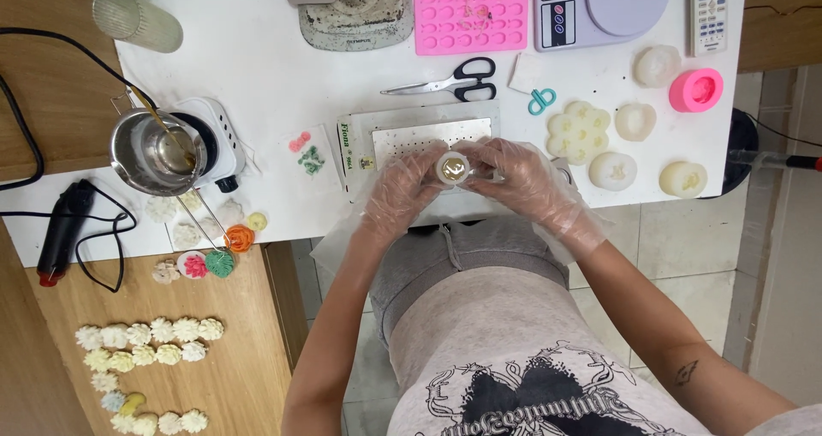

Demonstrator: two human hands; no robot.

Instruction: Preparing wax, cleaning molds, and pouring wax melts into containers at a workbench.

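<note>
Mould (453, 168): small round, pale, soft-looking; held above worktop (257, 68) edge.
Left hand (398, 192): gloved, grip closed on mould's side.
Right hand (522, 179): same, opp. side.
Handling: prob. light, squashy, slippery w/ gloves; hold by rim.

Both hands gloved, left hand (401, 189) & right hand (524, 179) fingertips meeting, forearms bare, elbows bent

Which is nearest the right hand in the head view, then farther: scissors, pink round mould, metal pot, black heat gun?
From the right hand:
1. Scissors, just beyond it on the white table.
2. Pink round mould, at the table's right edge.
3. Metal pot, on the left.
4. Black heat gun, far left.
</note>
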